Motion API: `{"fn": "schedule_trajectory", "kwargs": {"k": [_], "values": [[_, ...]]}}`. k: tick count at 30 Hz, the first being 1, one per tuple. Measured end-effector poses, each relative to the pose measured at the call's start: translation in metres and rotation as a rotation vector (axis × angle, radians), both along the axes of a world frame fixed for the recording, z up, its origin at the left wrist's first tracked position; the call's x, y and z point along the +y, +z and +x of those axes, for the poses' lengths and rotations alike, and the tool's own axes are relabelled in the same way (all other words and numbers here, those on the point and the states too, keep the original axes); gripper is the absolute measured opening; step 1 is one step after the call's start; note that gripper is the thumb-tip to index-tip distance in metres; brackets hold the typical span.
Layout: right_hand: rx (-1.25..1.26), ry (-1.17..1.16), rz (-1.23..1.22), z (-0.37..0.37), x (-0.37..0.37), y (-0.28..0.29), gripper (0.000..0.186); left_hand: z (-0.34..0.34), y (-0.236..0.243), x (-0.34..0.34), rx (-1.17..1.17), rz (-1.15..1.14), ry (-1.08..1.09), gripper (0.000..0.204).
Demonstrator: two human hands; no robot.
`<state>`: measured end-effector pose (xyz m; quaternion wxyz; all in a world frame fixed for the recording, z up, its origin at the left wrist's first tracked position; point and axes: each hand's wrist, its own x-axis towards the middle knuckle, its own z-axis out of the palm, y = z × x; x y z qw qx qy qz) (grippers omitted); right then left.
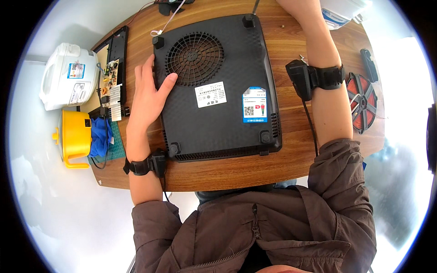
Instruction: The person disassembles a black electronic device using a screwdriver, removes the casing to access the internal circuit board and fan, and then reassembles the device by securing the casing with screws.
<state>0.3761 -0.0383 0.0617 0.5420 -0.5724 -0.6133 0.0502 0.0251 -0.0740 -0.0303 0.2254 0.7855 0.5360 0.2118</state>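
A black induction cooker (209, 132) lies upside down on the table, with its round fan grille, rubber feet and two stickers showing. My left hand (152, 93) rests on its left edge, fingers stretched out and thumb near the grille. My right hand (298, 5) reaches to the far side, right of the cooker, and its fingers are cut off by the upper edge. A thin metal shaft (256, 6) shows beside the cooker's far right foot; what holds it is out of view.
At left stand a white rice cooker (68, 77), a yellow pot (76, 136), a blue cloth (100, 136) and a circuit board (111, 77). A round induction coil (363, 102) lies at right by a black case (368, 65). Small screws (302, 58) lie near my right wrist strap.
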Motion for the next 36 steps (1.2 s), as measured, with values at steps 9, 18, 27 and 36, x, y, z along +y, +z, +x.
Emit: {"fn": "schedule_trajectory", "kwargs": {"k": [9, 18, 27, 36], "values": [[-0.027, -0.005, 0.080, 0.002, 0.001, 0.000, 0.044, 0.001, 0.002, -0.001, 0.010, -0.005, -0.004, 0.084], [-0.021, -0.026, 0.109, 0.003, 0.002, -0.001, 0.044, 0.003, 0.005, -0.002, 0.001, -0.010, -0.003, 0.084], [-0.033, -0.031, 0.135, 0.007, 0.004, -0.001, 0.044, 0.002, 0.003, -0.001, 0.005, -0.029, 0.005, 0.085], [-0.035, -0.166, 0.093, 0.015, 0.003, -0.001, 0.042, 0.006, 0.003, 0.000, -0.020, -0.035, -0.008, 0.085]]}}
